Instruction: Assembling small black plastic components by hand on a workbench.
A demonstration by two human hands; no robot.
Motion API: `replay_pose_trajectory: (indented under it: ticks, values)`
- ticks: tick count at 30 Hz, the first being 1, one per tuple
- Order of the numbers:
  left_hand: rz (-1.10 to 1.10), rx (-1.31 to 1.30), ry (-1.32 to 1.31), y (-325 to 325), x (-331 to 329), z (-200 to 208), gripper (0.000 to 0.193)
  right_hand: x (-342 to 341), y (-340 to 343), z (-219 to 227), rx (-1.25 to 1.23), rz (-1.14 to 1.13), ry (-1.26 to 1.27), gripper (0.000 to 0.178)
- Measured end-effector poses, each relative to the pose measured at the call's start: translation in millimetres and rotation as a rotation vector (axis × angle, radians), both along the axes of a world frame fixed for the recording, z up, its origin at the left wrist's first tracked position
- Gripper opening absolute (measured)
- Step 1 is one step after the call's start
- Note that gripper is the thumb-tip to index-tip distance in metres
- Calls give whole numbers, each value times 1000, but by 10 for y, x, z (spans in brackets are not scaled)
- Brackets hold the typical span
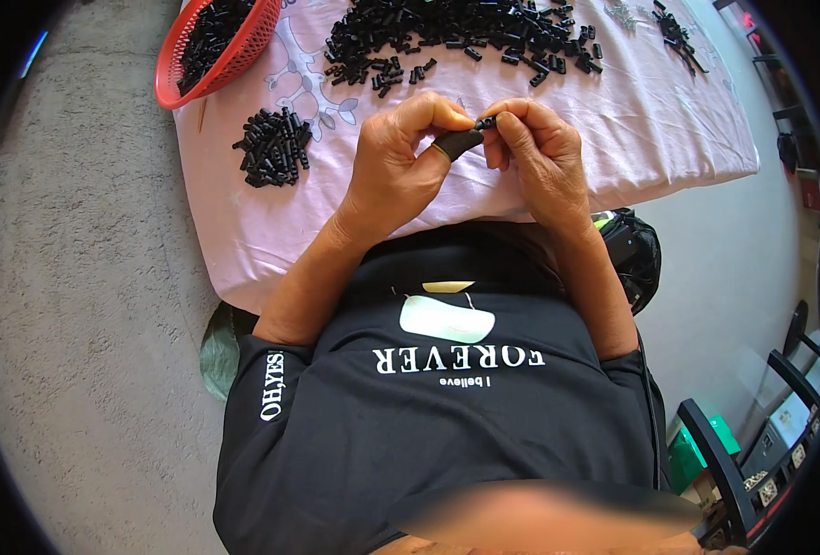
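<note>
Between my two hands, above the near part of the table, is a small black ridged cylindrical piece (487, 122). My left hand (404, 153) is closed at its left end, with a black finger cover (458, 143) on the thumb. My right hand (544, 153) pinches the other end between thumb and index finger. Left of my left hand lies a small pile of black cylindrical pieces (274, 148). Beyond both hands a larger heap of similar black pieces (447, 32) spreads over the cloth. My fingers partly hide the held piece.
A red plastic basket (234, 60) of black pieces stands at the far left on the pink patterned cloth (215, 217). Thin black parts (676, 42) lie at the far right. A black bag (634, 254) is beside my right forearm; a dark chair (720, 453) stands at the lower right.
</note>
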State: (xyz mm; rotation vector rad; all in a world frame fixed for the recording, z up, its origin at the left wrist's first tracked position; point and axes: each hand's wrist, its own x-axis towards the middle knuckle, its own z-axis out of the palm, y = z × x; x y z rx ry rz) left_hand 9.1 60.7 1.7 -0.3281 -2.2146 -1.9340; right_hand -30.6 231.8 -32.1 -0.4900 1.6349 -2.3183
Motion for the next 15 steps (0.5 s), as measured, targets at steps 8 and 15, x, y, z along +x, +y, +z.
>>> replay_pose_trajectory:
  ticks: [8,15]
  values:
    - [32,-193,116,38,1,24,20,-7,39,-3,-30,29,-44,21]
    - [-2,55,-7,108,13,59,16,-26,44,-46,-102,51,-135,22]
